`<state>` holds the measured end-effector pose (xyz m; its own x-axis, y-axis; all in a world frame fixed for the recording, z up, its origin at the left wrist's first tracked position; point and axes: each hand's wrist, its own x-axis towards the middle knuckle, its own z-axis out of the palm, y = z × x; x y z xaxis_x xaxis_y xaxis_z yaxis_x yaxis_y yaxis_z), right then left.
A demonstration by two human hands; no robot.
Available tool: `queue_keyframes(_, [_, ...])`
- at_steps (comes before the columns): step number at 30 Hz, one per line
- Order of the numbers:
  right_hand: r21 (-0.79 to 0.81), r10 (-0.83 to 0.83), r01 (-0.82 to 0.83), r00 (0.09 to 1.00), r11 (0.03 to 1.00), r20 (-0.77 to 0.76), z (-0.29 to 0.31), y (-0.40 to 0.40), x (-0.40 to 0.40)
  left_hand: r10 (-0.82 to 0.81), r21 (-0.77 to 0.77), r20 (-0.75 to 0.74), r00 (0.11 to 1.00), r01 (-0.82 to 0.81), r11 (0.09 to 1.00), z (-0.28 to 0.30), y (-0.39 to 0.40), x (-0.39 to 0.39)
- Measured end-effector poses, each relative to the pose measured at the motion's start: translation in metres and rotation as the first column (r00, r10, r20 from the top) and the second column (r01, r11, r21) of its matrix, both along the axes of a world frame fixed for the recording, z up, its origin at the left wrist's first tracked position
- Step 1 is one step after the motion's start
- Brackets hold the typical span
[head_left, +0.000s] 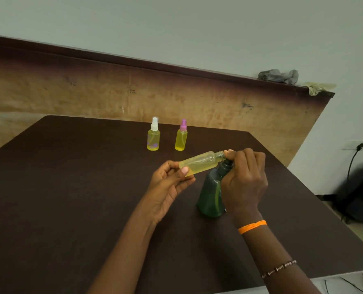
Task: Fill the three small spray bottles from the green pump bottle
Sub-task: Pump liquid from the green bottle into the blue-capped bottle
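My left hand [172, 183] gripped the uncapped third spray bottle [199, 163], tilted almost flat, its mouth at the green pump bottle [212, 194] standing on the desk [70, 209]. My right hand [243, 177] curled over the pump head. Best to keep mouth under nozzle and pump gently.

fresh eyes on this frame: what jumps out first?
The two hands at centre: the left hand holds an uncapped spray bottle tilted almost flat, its open neck at the top of the green pump bottle, which the right hand grips. Behind them, two capped bottles of yellow liquid stand upright, one with a white top, one with a pink top.
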<state>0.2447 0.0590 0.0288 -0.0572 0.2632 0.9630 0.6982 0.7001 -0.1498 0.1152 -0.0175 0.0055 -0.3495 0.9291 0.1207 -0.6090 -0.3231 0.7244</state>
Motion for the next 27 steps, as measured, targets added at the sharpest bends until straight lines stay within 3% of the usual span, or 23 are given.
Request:
queue_keyframes(7, [0.033, -0.007, 0.004, 0.996, 0.999, 0.088, 0.020, 0.003, 0.002, -0.007, -0.001, 0.033, 0.999, 0.007, 1.000, 0.001, 0.000, 0.002])
queue_keyframes(12, [0.020, -0.013, 0.013, 1.000, 1.000, 0.028, 0.007, 0.005, 0.000, -0.019, -0.005, 0.009, 1.000, 0.019, 1.000, 0.000, 0.000, 0.001])
queue_keyframes(20, [0.032, -0.015, 0.012, 0.995, 0.999, 0.097, 0.019, 0.000, 0.002, -0.023, 0.001, 0.045, 0.999, 0.023, 1.000, 0.001, -0.001, 0.003])
queue_keyframes(27, [0.016, -0.038, 0.037, 0.997, 0.999, 0.061, 0.005, 0.007, 0.000, -0.019, -0.008, 0.034, 0.999, 0.019, 1.000, -0.002, 0.000, 0.002])
